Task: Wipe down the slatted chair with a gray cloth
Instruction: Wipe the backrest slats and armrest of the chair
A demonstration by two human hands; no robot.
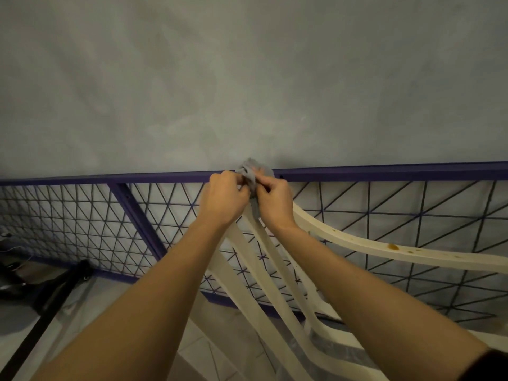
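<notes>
1. Two forearms (154, 298) are reaching upward from the bottom edge.
2. Left hand (224, 199) and right hand (272, 200) are both pinching one gray cloth (250, 170), fingers curled, at centre frame.
3. One slatted chair (357, 248) is stretching from just below it toward lower right.

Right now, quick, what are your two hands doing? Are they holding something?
Left hand: fingers curled, pinching the gray cloth.
Right hand: fingers curled, pinching the same gray cloth.

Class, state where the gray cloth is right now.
Head view, centre: the gray cloth is bunched between the left hand and right hand, in front of the purple rail, above the chair slats.
</notes>
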